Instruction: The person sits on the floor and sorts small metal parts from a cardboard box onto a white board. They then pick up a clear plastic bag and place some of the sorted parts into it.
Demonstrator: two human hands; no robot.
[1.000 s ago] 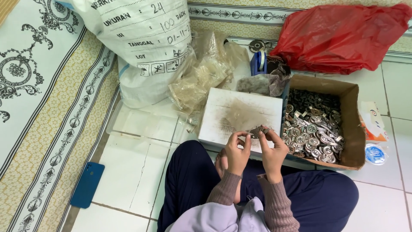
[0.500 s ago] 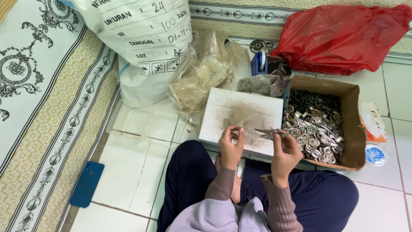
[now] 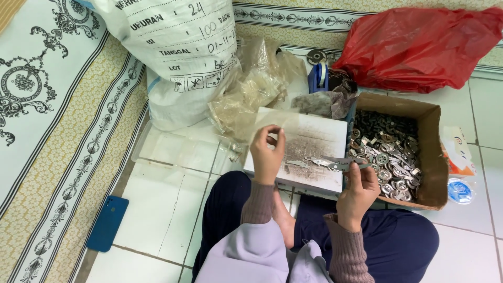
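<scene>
Where the right hand (image 3: 359,186) closes finger and thumb on its near end, a slim metal strip (image 3: 327,162) runs out leftward, held level above a pale flat board (image 3: 314,141) that lies across the person's lap; small flat metal pieces seem to hang along the strip, though their shape is too fine to tell. Left hand (image 3: 267,152): raised over the board's left part, well apart from the right hand, fingers curled in toward the thumb as if pinching something too small to make out. Just beyond the right hand, to its right: an open brown cardboard box (image 3: 427,152) heaped with small round metal parts (image 3: 387,154). Past the box's far side: a red plastic bag (image 3: 419,44). Ahead of the left hand: a pile of crumpled clear plastic bags (image 3: 251,94), and behind that a large white woven sack (image 3: 173,57) with dark print. Between sack and red bag: a small blue holder (image 3: 318,78). Far to the left of the left hand, on the white tiled floor (image 3: 162,209) beside a patterned mat (image 3: 47,105): a blue phone (image 3: 107,222) lying flat. Right of the box: a small printed packet (image 3: 456,152) and a round clear lid (image 3: 461,189).
</scene>
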